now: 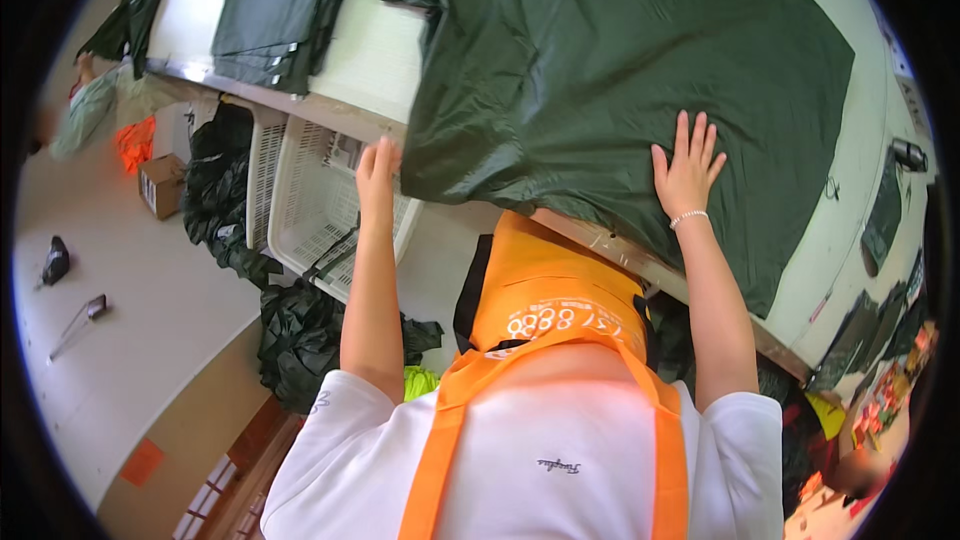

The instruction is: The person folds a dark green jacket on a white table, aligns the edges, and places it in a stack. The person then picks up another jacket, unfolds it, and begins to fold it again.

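Observation:
A large dark green garment of thin, shiny, raincoat-like fabric (600,70) lies spread over the white table (375,60), creased in places. Its near edge hangs a little past the table's front. My right hand (690,165) rests flat on the fabric, fingers spread, a beaded bracelet round the wrist. At the garment's near left corner, by the table edge, is my left hand (377,168). Its fingers are drawn together close to the fabric; whether they pinch the edge is hidden.
Folded dark green garments (270,10) lie at the table's left. Below stand white plastic baskets (310,190), with dark green fabric heaps (310,340) on the floor. A cardboard box (162,185) and another person's sleeve (88,115) are at far left. A dark cylinder (908,154) sits at right.

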Available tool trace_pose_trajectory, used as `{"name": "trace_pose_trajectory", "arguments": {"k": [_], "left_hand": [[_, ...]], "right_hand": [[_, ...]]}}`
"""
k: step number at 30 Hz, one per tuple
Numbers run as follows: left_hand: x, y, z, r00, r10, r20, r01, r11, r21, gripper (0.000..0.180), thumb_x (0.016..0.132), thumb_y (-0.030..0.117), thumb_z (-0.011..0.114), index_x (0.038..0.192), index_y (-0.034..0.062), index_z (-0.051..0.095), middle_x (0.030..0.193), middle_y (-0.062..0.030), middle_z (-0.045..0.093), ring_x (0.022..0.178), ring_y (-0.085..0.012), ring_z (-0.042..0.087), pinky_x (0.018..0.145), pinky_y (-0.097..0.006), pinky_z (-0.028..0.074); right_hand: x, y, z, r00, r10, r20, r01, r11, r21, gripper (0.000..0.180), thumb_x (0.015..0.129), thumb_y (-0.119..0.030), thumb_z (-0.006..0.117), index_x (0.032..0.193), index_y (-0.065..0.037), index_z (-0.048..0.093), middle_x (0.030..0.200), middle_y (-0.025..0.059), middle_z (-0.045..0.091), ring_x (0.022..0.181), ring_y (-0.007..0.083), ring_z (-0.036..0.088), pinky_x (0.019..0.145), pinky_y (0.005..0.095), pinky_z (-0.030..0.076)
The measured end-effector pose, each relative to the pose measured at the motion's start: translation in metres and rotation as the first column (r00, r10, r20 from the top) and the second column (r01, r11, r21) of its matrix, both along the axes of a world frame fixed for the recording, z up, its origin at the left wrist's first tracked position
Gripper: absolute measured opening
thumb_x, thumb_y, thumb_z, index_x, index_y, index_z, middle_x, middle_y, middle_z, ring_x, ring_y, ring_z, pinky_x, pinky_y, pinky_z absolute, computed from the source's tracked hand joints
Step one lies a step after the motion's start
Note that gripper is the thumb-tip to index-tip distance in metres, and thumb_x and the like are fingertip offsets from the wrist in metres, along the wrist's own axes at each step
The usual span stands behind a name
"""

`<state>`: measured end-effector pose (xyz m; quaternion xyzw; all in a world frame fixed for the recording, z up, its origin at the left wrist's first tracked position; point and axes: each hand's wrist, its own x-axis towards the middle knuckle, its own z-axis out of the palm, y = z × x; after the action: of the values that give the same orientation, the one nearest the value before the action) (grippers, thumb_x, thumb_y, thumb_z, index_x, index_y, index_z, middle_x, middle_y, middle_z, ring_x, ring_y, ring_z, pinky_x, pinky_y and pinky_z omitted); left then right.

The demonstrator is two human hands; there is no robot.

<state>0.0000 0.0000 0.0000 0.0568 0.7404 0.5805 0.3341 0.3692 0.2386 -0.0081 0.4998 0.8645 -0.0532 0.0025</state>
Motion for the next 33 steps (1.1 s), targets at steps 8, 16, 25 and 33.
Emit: {"name": "trace_pose_trajectory", "arguments": {"k": [8, 16, 25, 33], "left_hand": [[-0.028, 0.152, 0.039, 0.681, -0.437, -0.588, 0.202, 0.884, -0.423, 0.034, 0.089, 0.031, 0.053, 0.094, -0.0002, 0.066, 0.093, -0.0239, 0.064, 0.095, -0.0395, 0.060, 0.082, -0.043, 0.046], [-0.062, 0.189, -0.016, 0.672, -0.612, -0.418, 0.235, 0.711, -0.663, 0.060, 0.084, 0.052, 0.055, 0.081, -0.0069, 0.066, 0.091, -0.0300, 0.063, 0.093, -0.0438, 0.060, 0.081, -0.046, 0.046], [-0.146, 0.176, -0.073, 0.651, -0.138, -0.746, -0.094, 0.961, -0.260, 0.026, 0.083, 0.017, 0.060, 0.099, -0.0030, 0.063, 0.080, -0.0161, 0.064, 0.072, -0.0222, 0.062, 0.067, -0.032, 0.049], [0.059, 0.053, 0.039, 0.481, -0.732, -0.483, 0.098, 0.592, -0.800, 0.064, 0.080, 0.060, 0.057, 0.097, -0.0011, 0.063, 0.092, -0.0268, 0.064, 0.093, -0.0433, 0.060, 0.074, -0.048, 0.047]], "right_hand": [[-0.014, -0.011, 0.006, 1.000, -0.024, 0.014, 0.024, 0.999, -0.038, 0.069, 0.091, -0.048, 0.045, 0.148, -0.018, 0.019, 0.155, 0.0098, 0.009, 0.142, 0.0318, 0.008, 0.108, 0.0609, 0.010], [0.002, -0.009, 0.016, 0.997, -0.074, -0.014, 0.074, 0.996, -0.055, 0.070, 0.089, -0.049, 0.047, 0.147, -0.019, 0.023, 0.154, 0.0102, 0.012, 0.142, 0.0307, 0.009, 0.109, 0.0594, 0.008], [-0.004, -0.004, 0.020, 0.994, -0.090, -0.056, 0.087, 0.995, -0.055, 0.069, 0.090, -0.053, 0.044, 0.148, -0.023, 0.020, 0.155, 0.0066, 0.010, 0.143, 0.0276, 0.008, 0.111, 0.0559, 0.008], [0.005, -0.010, 0.011, 0.983, -0.176, -0.043, 0.174, 0.984, -0.045, 0.068, 0.091, -0.053, 0.043, 0.147, -0.022, 0.021, 0.155, 0.0070, 0.011, 0.142, 0.0283, 0.008, 0.111, 0.0568, 0.008]]}}
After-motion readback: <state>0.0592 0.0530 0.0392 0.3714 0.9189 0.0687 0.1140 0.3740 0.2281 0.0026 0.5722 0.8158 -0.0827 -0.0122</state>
